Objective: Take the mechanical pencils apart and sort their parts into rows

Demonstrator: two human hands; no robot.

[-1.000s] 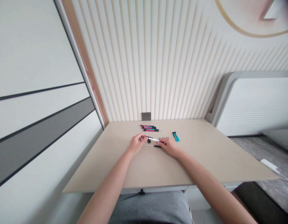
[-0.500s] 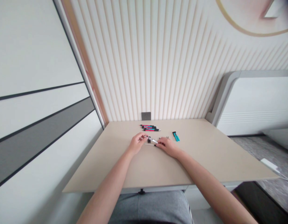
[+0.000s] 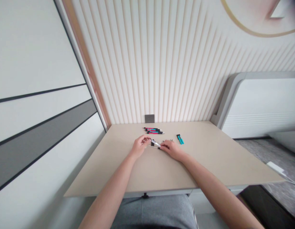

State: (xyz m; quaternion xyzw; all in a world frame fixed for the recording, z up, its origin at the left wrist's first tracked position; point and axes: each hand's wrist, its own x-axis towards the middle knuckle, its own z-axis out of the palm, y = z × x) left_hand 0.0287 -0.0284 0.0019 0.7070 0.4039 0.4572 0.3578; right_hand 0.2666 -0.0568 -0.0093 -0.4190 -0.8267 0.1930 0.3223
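Observation:
Between my two hands a white pen with a dark clip end (image 3: 156, 143) is held at a slant above the desk. My left hand (image 3: 139, 146) has its thumb and fingertips pinched at the pen's dark upper end. Closed round its lower white end is my right hand (image 3: 172, 148), resting near the desk top. Just below the pen lies a thin refill (image 3: 154, 147), its right end close to my right fingers. Small black parts (image 3: 152, 143) lie under the pen, partly hidden. Behind my right hand are small greyish pieces (image 3: 171, 140), too small to name.
Several red, blue and black pens (image 3: 154, 130) lie in a row toward the back of the beige desk (image 3: 109, 168). Two turquoise pen barrels (image 3: 180, 139) lie to the right. A dark wall socket (image 3: 149, 118) is behind the desk, and a white cabinet (image 3: 42, 133) stands left.
My left fingers have shifted very slightly at the pen's upper end, and the pen has moved a touch. My right hand stays in place.

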